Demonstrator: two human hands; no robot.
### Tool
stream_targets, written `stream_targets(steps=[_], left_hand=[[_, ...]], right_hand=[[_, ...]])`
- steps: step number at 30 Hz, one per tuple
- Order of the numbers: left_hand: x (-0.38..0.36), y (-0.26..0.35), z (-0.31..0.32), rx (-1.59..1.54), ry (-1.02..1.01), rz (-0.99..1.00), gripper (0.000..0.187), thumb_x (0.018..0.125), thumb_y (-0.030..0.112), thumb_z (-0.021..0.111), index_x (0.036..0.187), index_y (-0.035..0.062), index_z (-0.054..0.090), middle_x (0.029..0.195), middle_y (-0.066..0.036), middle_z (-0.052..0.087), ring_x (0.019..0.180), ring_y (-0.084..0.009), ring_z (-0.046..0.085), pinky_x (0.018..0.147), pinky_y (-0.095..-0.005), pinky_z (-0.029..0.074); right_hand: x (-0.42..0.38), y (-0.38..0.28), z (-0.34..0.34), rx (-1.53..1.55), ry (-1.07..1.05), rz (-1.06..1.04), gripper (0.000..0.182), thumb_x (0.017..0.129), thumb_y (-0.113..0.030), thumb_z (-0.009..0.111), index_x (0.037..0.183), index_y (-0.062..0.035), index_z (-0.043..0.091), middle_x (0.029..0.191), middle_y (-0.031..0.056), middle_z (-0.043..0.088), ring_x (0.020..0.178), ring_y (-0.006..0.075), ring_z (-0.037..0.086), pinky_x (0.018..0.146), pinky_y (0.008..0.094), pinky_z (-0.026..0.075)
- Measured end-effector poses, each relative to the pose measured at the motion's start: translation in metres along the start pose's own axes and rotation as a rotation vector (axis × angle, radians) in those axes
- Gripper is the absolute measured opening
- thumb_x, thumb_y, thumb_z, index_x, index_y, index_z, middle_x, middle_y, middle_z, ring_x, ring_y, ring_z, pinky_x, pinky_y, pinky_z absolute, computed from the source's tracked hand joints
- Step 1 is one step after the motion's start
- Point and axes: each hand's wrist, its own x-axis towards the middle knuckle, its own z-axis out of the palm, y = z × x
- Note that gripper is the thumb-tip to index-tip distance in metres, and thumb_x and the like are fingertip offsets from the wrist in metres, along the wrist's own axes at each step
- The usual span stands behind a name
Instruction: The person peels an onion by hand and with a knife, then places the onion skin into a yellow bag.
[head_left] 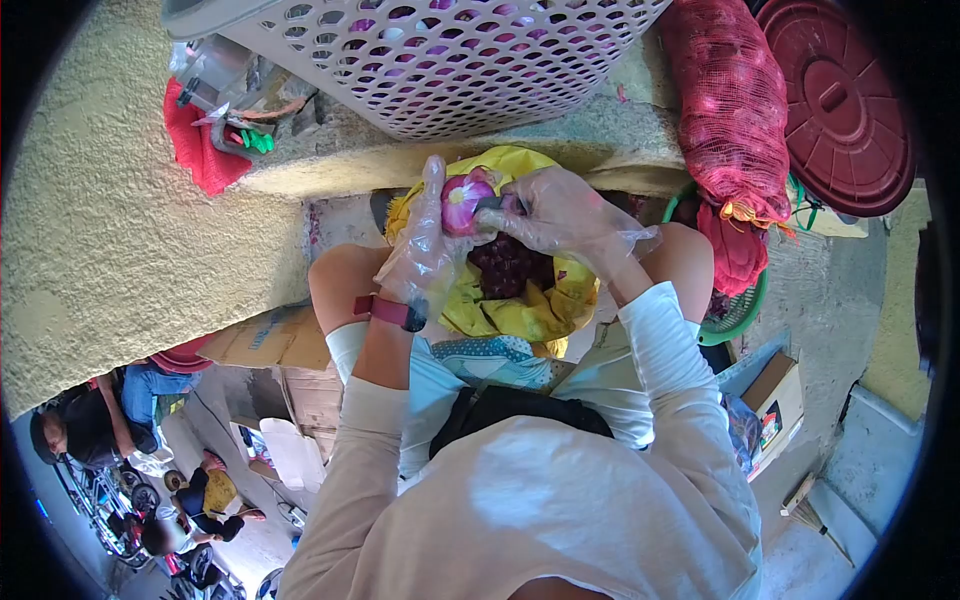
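Note:
In clear plastic gloves, both hands are raised above a yellow bag between the knees. My left hand is closed round a peeled-looking purple and white onion. Against the onion's right side, my right hand grips a small knife; the fingers cover most of it, and only a short dark part shows. Dark red onion skins or pieces lie inside the open bag, too shaded to tell which.
A grey perforated basket of onions stands on the ledge ahead. To the right are a red mesh sack, a maroon lid and a green basket. Cardboard and other people appear at lower left.

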Motion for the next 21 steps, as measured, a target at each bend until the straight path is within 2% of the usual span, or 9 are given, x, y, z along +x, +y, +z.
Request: stream_targets(steps=[4, 7, 12, 16, 18, 21], left_hand=[[0.003, -0.001, 0.0, -0.057, -0.025, 0.029, 0.07, 0.102, 0.067, 0.049, 0.125, 0.0027, 0.066, 0.114, -0.011, 0.072, 0.095, -0.0203, 0.073, 0.081, -0.0368, 0.062], [0.004, -0.002, 0.0, -0.126, -0.036, 0.041, 0.068, 0.103, 0.064, 0.05, 0.124, 0.0011, 0.065, 0.113, -0.012, 0.072, 0.096, -0.0207, 0.073, 0.081, -0.0369, 0.063], [0.013, -0.008, -0.006, -0.197, -0.041, 0.061, 0.06, 0.105, 0.055, 0.052, 0.124, -0.0006, 0.064, 0.11, -0.012, 0.071, 0.094, -0.0207, 0.073, 0.08, -0.0359, 0.063], [0.016, -0.007, -0.01, -0.258, -0.116, 0.051, 0.057, 0.106, 0.051, 0.054, 0.127, -0.0009, 0.061, 0.109, -0.012, 0.07, 0.091, -0.0209, 0.071, 0.079, -0.0358, 0.063], [0.011, -0.002, -0.002, -0.249, -0.123, 0.055, 0.056, 0.106, 0.051, 0.055, 0.128, -0.0005, 0.06, 0.108, -0.011, 0.069, 0.09, -0.0212, 0.071, 0.079, -0.0357, 0.063], [0.005, 0.002, 0.007, -0.258, -0.024, 0.035, 0.054, 0.105, 0.051, 0.055, 0.126, 0.0008, 0.059, 0.106, -0.012, 0.068, 0.09, -0.022, 0.069, 0.078, -0.0351, 0.063]], right_hand=[[0.001, 0.0, -0.001, 0.023, -0.041, -0.039, 0.06, 0.083, -0.066, 0.074, 0.078, -0.006, 0.07, 0.065, 0.0155, 0.062, 0.062, 0.0356, 0.06, 0.06, 0.0434, 0.048], [-0.004, -0.007, -0.007, 0.05, 0.034, -0.039, 0.055, 0.082, -0.06, 0.076, 0.079, -0.0053, 0.074, 0.068, 0.0174, 0.065, 0.066, 0.0381, 0.065, 0.063, 0.0467, 0.05], [-0.001, 0.002, -0.006, -0.02, 0.121, -0.097, 0.058, 0.079, -0.065, 0.077, 0.092, -0.0084, 0.076, 0.076, 0.0149, 0.071, 0.075, 0.038, 0.069, 0.07, 0.0463, 0.054], [-0.001, 0.004, -0.006, -0.046, 0.115, -0.076, 0.058, 0.079, -0.065, 0.077, 0.091, -0.0078, 0.075, 0.075, 0.016, 0.07, 0.076, 0.038, 0.069, 0.069, 0.0468, 0.054], [0.002, 0.005, -0.004, -0.07, 0.161, -0.002, 0.062, 0.073, -0.064, 0.083, 0.084, -0.0046, 0.069, 0.071, 0.0137, 0.069, 0.069, 0.0362, 0.069, 0.066, 0.0451, 0.053], [0.0, 0.0, -0.007, -0.049, 0.144, 0.03, 0.06, 0.076, -0.062, 0.081, 0.085, -0.0045, 0.069, 0.074, 0.0147, 0.069, 0.071, 0.0372, 0.069, 0.067, 0.0462, 0.054]])
